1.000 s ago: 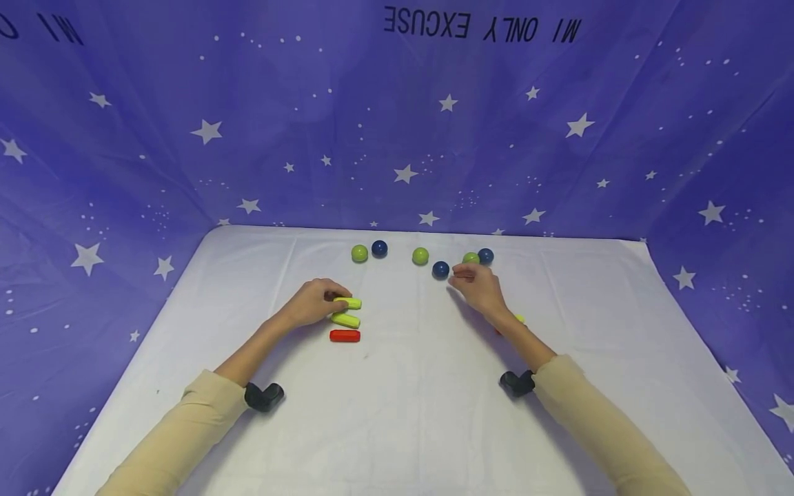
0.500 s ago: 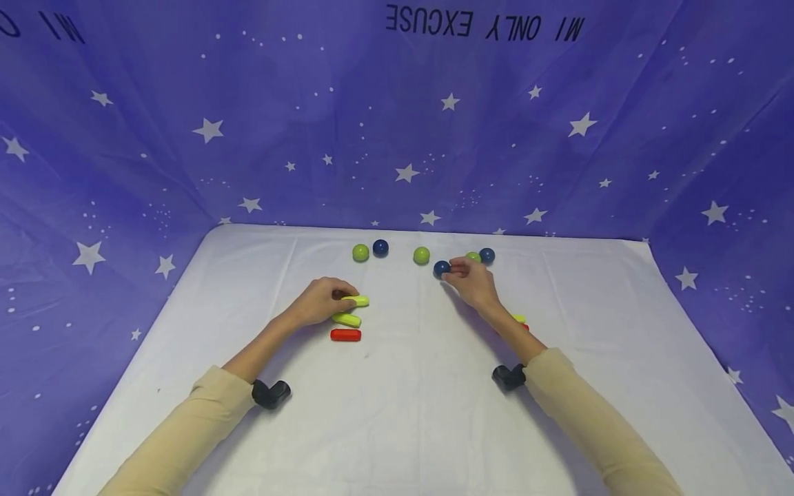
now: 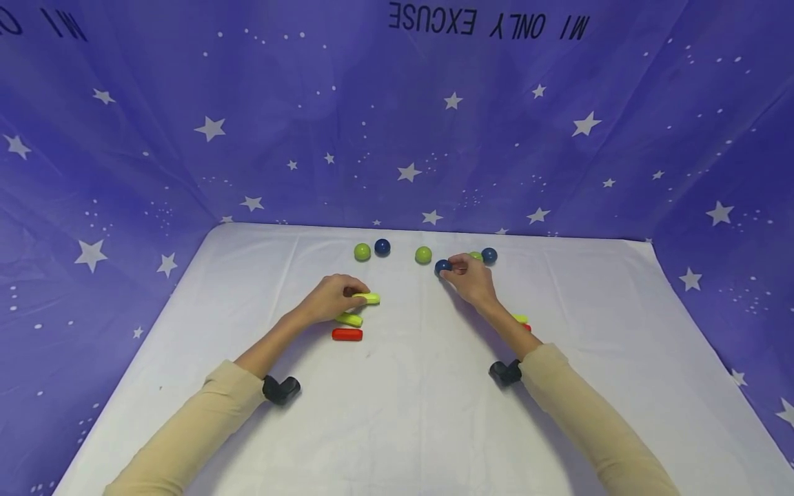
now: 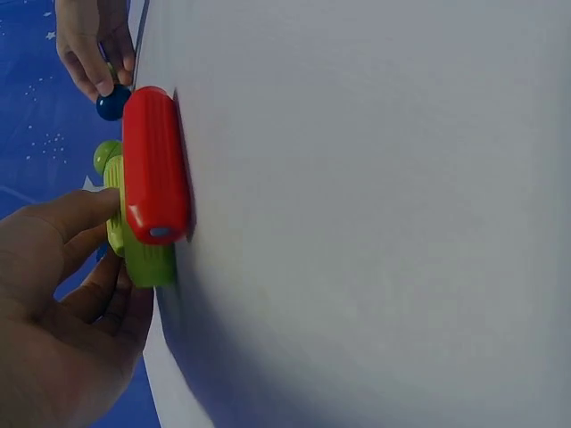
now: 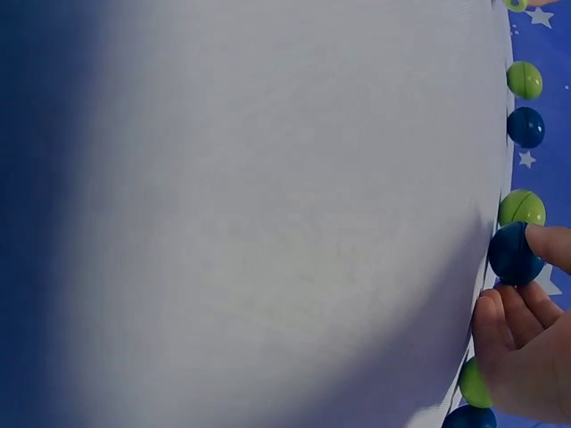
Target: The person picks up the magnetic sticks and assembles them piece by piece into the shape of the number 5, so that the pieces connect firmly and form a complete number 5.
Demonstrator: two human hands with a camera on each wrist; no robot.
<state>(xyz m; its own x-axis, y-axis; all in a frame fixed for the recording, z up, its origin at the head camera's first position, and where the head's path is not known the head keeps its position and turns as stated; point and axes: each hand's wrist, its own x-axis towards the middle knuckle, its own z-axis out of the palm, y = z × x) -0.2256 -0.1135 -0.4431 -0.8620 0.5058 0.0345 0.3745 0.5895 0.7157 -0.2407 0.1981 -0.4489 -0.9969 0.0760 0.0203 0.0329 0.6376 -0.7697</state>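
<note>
My left hand (image 3: 335, 299) pinches a yellow ridged stick (image 3: 370, 298) between thumb and fingers, as the left wrist view also shows. Just below it on the cloth lie a second yellow stick (image 3: 350, 319) and a red stick (image 3: 347, 335). Farther right, my right hand (image 3: 473, 281) holds a dark blue ball (image 3: 443, 267) by its side; in the right wrist view the thumb (image 5: 551, 242) lies on the blue ball (image 5: 515, 254) and the fingers curl under it. Partly behind that hand is a green ball (image 3: 475, 255), touching or close to another blue ball (image 3: 489, 255).
A green ball (image 3: 423, 255) sits at the back middle. Left of it stand one more green ball (image 3: 362, 252) and a blue ball (image 3: 382, 247). Yellow and red pieces (image 3: 521, 319) show partly behind the right forearm. A starry purple curtain (image 3: 406, 138) rises behind the white table (image 3: 397, 427).
My left hand has slid the upper yellow stick to the right, away from the other sticks. My right hand has moved left and taken hold of the blue ball.
</note>
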